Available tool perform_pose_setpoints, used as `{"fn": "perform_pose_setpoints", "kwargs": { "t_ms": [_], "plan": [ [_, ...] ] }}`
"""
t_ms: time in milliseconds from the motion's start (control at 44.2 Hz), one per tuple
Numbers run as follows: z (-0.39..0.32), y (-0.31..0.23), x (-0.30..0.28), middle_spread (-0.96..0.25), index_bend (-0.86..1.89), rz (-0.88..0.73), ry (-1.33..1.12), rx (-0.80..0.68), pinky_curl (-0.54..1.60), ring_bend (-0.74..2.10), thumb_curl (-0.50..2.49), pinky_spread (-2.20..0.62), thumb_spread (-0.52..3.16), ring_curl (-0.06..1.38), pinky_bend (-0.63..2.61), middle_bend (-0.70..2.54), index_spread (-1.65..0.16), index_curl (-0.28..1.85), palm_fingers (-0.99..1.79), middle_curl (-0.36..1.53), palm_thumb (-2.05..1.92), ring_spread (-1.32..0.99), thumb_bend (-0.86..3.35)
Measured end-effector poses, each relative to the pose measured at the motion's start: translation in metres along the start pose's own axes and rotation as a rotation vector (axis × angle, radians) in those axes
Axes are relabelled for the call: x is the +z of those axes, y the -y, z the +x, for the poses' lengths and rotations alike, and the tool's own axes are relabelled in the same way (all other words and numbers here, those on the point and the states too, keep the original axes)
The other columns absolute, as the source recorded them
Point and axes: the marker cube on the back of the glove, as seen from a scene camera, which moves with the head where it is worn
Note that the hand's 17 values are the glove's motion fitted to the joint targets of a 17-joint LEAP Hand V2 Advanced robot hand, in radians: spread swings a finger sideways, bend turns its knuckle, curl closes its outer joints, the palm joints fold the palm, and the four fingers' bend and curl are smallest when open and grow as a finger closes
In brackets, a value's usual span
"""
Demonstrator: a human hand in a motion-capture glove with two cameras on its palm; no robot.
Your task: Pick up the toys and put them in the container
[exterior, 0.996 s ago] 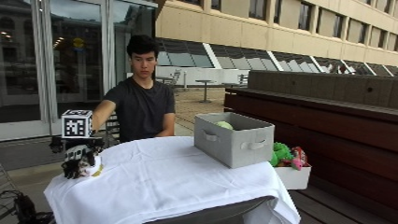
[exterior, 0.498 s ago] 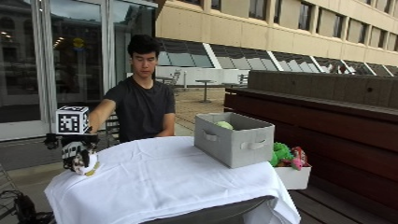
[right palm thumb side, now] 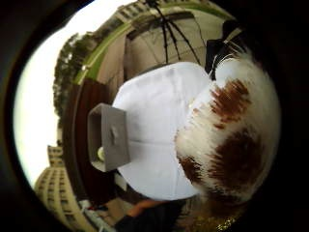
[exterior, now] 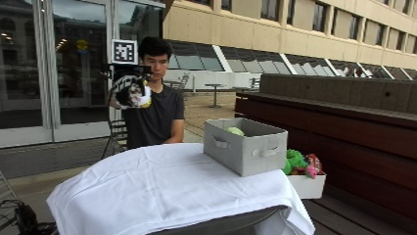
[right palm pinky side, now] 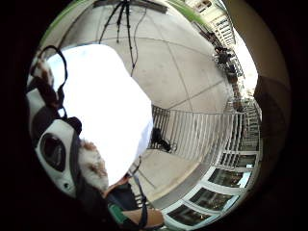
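Observation:
My gloved right hand (exterior: 128, 87) is raised high above the far left of the table, at the person's head height, and grips a white and brown furry toy (exterior: 137, 94). That toy's fur (right palm thumb side: 227, 130) fills much of the thumb side palm view and shows at the strap (right palm pinky side: 92, 166) in the little finger side view. The grey fabric container (exterior: 244, 145) stands on the table's right part, with a green toy (exterior: 234, 131) inside. From the palm, the container (right palm thumb side: 108, 137) sits far off on the white cloth.
A white cloth covers the table (exterior: 156, 191). A white box (exterior: 306, 185) with green and pink toys (exterior: 298, 161) sits right of the table by a dark wooden bench (exterior: 338, 122). A tripod (right palm pinky side: 122, 19) stands on the pavement beyond the table.
My hand has lifted the furry toy from the table's left edge up to head height and moved it toward the container's side.

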Motion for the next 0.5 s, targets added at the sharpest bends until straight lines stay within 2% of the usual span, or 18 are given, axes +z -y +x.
{"fn": "perform_pose_setpoints", "kwargs": {
  "t_ms": [204, 498],
  "plan": [
    [-0.084, -0.003, -0.08, -0.45, 0.13, 0.044, 0.028, 0.004, 0.36, 1.11, 0.77, -0.47, 0.55, 0.48, 0.86, 0.56, -0.41, 0.17, 1.06, 0.58, 0.74, -0.43, 0.15],
    [-0.223, 0.008, -0.104, -0.45, 0.13, 0.079, 0.091, -0.048, 0.36, 1.11, 0.83, -0.47, 0.63, 0.47, 0.86, 0.52, -0.42, 0.14, 1.07, 0.6, 0.73, -0.43, 0.13]
  ]
}}
